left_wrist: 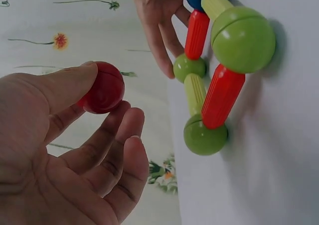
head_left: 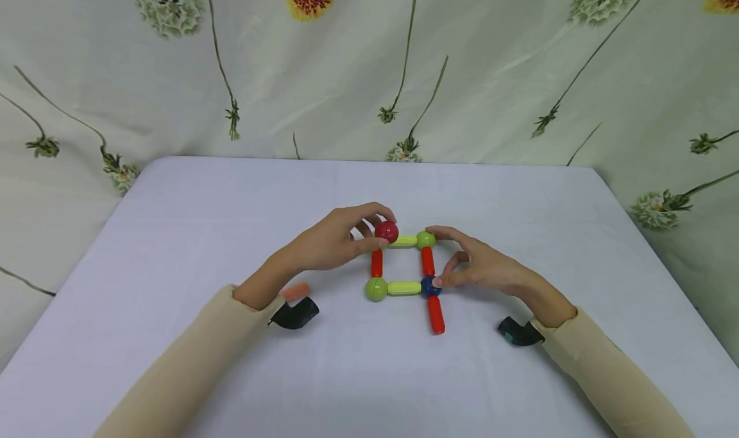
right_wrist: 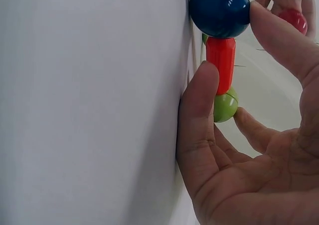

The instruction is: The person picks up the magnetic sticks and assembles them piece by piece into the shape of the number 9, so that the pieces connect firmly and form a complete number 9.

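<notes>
Head view, near to far. Two beige sleeves (head_left: 190, 354) enter from the lower corners of the frame over a pale tabletop (head_left: 173, 233); a black wrist camera mount (head_left: 296, 314) sits under each wrist.

At frame centre lies a flat square of magnetic rods and balls. Nearest the viewer, a loose-ended red rod (head_left: 435, 314) projects toward the lower edge from the blue ball (head_left: 430, 286). A yellow-green rod (head_left: 404, 288) joins the blue ball to the near green ball (head_left: 376, 289). Two red rods (head_left: 376, 263) run up the frame to the far side, where a second yellow-green rod (head_left: 403, 240) ends at the far green ball (head_left: 426, 238).

The right hand (head_left: 485, 268), right of centre, steadies the square: its thumb presses the blue ball and its forefinger touches the far green ball, the fingers spread and only loosely bent.

The left hand (head_left: 335, 239), left of centre, pinches the red ball (head_left: 386, 231) between thumb and fingertips at the far left corner of the square. In the left wrist view the red ball (left_wrist: 102, 87) is clear of the rods.

Behind hangs a flowered curtain (head_left: 369, 66).
</notes>
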The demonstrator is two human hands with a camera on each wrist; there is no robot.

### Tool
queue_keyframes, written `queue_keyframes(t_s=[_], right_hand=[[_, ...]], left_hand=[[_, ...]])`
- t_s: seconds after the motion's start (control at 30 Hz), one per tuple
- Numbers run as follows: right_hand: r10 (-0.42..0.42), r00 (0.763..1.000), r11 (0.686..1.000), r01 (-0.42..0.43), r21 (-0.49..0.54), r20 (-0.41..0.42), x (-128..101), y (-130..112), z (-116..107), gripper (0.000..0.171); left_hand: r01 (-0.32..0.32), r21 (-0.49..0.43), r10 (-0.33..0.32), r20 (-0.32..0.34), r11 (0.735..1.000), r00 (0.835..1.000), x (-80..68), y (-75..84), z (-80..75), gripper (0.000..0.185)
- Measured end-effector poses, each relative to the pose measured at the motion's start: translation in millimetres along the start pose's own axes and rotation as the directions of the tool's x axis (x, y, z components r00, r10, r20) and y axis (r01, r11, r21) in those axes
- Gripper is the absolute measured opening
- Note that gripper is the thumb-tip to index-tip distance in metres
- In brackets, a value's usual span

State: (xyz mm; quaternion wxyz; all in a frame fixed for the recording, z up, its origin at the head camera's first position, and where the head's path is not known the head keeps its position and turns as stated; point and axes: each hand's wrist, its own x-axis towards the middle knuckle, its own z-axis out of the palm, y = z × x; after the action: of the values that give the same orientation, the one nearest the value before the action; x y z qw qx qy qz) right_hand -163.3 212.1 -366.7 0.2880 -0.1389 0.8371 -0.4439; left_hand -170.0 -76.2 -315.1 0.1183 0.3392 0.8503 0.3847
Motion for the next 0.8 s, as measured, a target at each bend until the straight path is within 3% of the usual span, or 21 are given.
queue_keyframes(t_s=[0.4,0.8], right_hand=[[-0.003,1.0,1.0,0.003,0.006,0.002,6,2,-4,0.087],[-0.014,1.0,0.999,0.013,0.034,0.026,8,1,-7,0.083]], left_hand=[[-0.015,-0.038,0.018,0.098,0.999,0.995,-25.7,16.1,30.4,0.031],[0.078,-0.188,-0.04,0.196,0.979,0.98,-36.7,19.3,67.7,0.027]])
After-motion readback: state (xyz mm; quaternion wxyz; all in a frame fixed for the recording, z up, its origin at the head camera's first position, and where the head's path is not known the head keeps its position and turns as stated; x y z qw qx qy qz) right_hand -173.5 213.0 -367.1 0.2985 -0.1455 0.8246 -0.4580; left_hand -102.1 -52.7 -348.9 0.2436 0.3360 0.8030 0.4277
